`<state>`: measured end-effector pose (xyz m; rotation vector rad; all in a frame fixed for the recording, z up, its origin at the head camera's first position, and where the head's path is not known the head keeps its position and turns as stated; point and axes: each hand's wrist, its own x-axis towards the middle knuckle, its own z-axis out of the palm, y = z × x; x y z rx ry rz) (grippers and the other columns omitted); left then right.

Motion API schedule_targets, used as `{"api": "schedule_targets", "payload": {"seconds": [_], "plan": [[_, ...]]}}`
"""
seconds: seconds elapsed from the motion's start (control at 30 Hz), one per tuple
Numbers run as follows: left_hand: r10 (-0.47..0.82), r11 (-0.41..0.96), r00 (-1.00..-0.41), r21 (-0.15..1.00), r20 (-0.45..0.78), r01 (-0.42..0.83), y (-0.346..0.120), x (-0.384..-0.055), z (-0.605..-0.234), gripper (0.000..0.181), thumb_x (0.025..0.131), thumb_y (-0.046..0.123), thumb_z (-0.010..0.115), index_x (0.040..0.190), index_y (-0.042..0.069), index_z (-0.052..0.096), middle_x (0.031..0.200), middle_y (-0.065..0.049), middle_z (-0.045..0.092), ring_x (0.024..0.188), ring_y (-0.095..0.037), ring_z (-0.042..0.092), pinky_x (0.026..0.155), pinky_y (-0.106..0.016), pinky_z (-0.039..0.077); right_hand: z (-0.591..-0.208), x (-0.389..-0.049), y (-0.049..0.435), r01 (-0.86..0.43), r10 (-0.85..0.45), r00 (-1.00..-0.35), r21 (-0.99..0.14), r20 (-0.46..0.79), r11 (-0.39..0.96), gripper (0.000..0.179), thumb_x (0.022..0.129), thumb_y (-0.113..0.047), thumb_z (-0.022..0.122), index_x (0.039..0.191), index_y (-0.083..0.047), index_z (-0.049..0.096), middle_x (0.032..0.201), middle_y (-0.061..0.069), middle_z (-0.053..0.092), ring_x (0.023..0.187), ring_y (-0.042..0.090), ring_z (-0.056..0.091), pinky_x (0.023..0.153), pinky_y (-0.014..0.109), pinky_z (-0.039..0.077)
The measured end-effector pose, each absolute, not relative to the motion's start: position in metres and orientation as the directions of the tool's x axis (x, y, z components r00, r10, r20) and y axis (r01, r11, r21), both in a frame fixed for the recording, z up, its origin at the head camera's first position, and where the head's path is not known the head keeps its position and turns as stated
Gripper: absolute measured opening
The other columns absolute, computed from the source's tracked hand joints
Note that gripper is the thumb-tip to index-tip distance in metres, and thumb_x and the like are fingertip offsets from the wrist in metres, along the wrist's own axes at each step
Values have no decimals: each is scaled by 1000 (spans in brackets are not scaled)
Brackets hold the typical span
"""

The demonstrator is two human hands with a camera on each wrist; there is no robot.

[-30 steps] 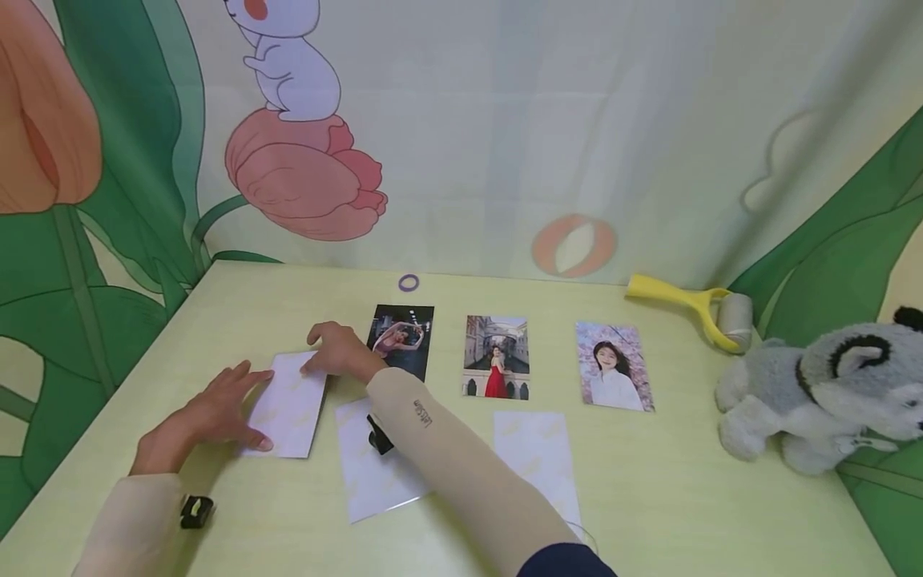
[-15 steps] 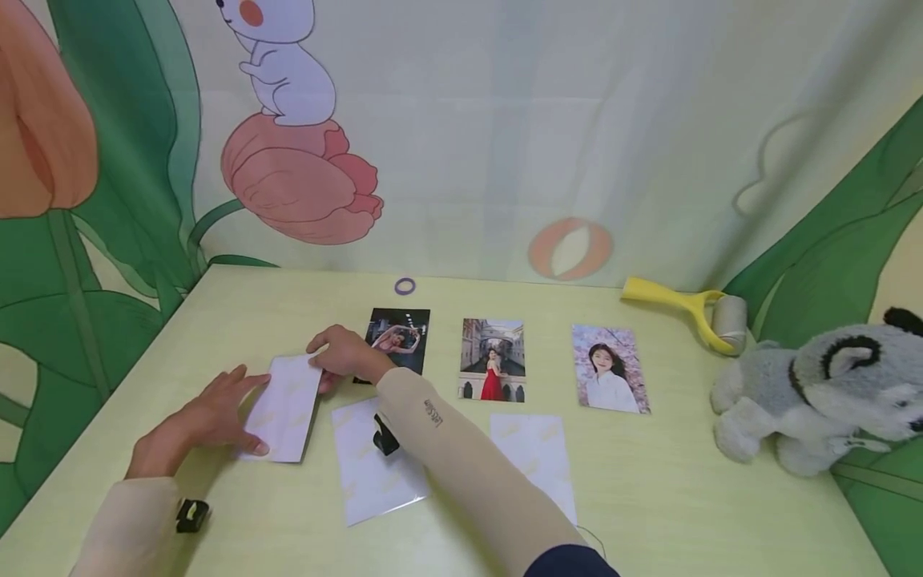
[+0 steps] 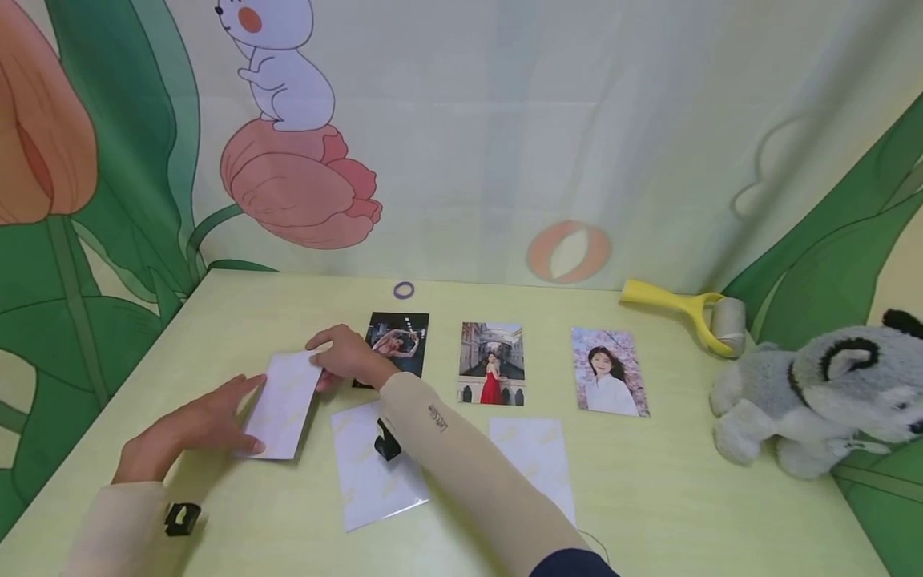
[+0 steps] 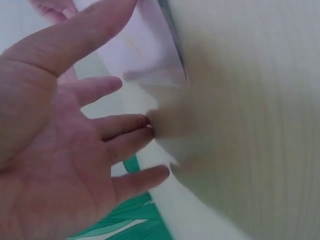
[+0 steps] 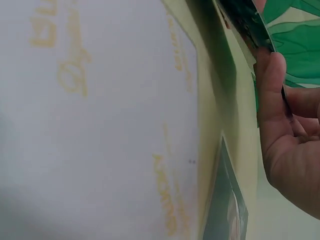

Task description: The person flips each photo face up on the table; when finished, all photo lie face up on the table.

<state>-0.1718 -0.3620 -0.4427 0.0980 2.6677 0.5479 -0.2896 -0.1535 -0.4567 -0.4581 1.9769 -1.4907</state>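
A photo print [image 3: 284, 413], white back upward, slants at the left of the table in the head view, its right side raised above its shadow. My right hand [image 3: 353, 357] pinches its upper right edge between thumb and fingers; the dark picture side [image 5: 245, 20] shows in the right wrist view. At the print's left edge is my left hand [image 3: 205, 421], fingers spread and fairly straight, thumb at the lower edge. The left wrist view shows that palm [image 4: 65, 150] holding nothing. Beside the print lies another white-backed sheet [image 3: 360, 473], partly under my right forearm.
A third white-backed sheet [image 3: 526, 449] lies right of my forearm. Behind stand three face-up photos: a dancer [image 3: 397, 336], a red dress [image 3: 493, 365], a white shirt [image 3: 611, 373]. A purple ring [image 3: 404, 298], yellow lint roller [image 3: 671, 300] and plush husky [image 3: 764, 409] lie farther out.
My right hand has gone from touching the print's top right corner to pinching its edge, and that side has risen and tilted. My left hand has stayed nearly in place.
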Motion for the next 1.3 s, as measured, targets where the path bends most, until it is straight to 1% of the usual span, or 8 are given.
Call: {"api": "schedule_targets", "payload": {"seconds": [0.3,0.47,0.67,0.83,0.93,1.07,1.2,1.3], "plan": [[254,819,-940,568,-230,82,-354,-168,-433,106,76,38,86,152,-6,29,153,-42,24,138,-58,30,105,-67,33,-450,-301,-147,385,-545,-770,-923,-332,19,30,96,6,57,126,7,60,60,12,57,46,16,61,52,24,55],[256,796,-956,592,-142,126,-345,-168,-427,104,74,40,87,154,2,32,158,-38,20,140,-56,28,104,-63,32,-449,-305,-148,418,-503,-801,-905,-325,-81,28,95,7,58,122,11,60,65,11,60,48,15,62,52,22,55],[211,805,-978,568,-5,171,-337,-168,-418,78,88,36,77,153,10,41,152,-34,38,127,-48,49,96,-55,43,-449,-309,-144,412,-481,-823,-901,-303,-136,16,94,6,60,110,8,65,72,12,64,53,16,64,54,22,56],[233,781,-968,574,95,244,-333,-167,-412,59,96,21,67,150,10,45,144,-28,52,119,-39,60,90,-26,51,-447,-308,-140,397,-464,-838,-904,-286,-160,14,93,4,63,106,7,68,74,12,67,57,16,67,57,22,57],[264,738,-947,593,185,322,-331,-168,-411,54,97,9,63,149,9,47,135,-23,62,114,-14,65,83,-8,46,-447,-307,-137,380,-461,-845,-912,-272,-158,11,94,2,63,103,6,69,77,15,71,61,18,70,60,23,58],[279,723,-914,562,295,401,-329,-169,-411,56,97,1,61,149,13,47,118,-19,72,93,10,60,72,-9,41,-449,-307,-135,327,-475,-851,-934,-224,-146,11,95,-2,63,101,3,71,80,19,73,70,24,75,63,25,59],[271,754,-896,501,351,424,-326,-170,-409,64,95,-5,61,152,19,44,74,-7,64,63,3,44,61,-20,36,-450,-306,-135,263,-488,-857,-954,-164,-141,13,97,-5,61,101,2,71,77,16,73,65,20,73,60,25,59],[257,769,-891,479,373,423,-324,-172,-407,69,93,-9,60,152,20,43,68,-1,51,58,-2,36,58,-23,36,-448,-304,-135,236,-488,-860,-963,-145,-130,16,98,-8,59,99,3,72,73,13,72,58,15,70,56,24,58]]}}
